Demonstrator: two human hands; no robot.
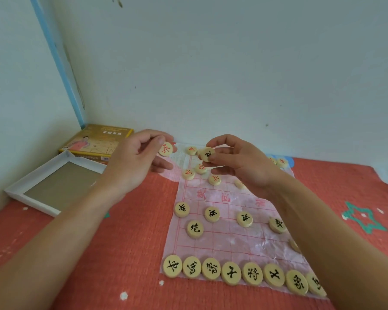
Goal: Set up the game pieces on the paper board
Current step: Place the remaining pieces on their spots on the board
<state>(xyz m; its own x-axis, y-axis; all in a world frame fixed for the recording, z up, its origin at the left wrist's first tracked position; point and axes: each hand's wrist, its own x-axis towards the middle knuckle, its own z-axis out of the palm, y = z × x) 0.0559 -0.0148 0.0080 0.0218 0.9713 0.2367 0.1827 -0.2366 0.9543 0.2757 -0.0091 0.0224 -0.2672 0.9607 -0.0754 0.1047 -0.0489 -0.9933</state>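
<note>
Paper board [229,240]: thin, crinkled, translucent sheet with red grid lines, lying flat on a red cloth. Black-lettered pieces [231,273]: pale round discs, a touching row along the near edge, others spaced on the lines behind it. Red-lettered pieces [214,179]: same discs, loosely scattered at the far end. One red-lettered disc [165,149] pinched in the left hand [134,162]; one dark-lettered disc [207,154] pinched in the right hand [240,163]
</note>
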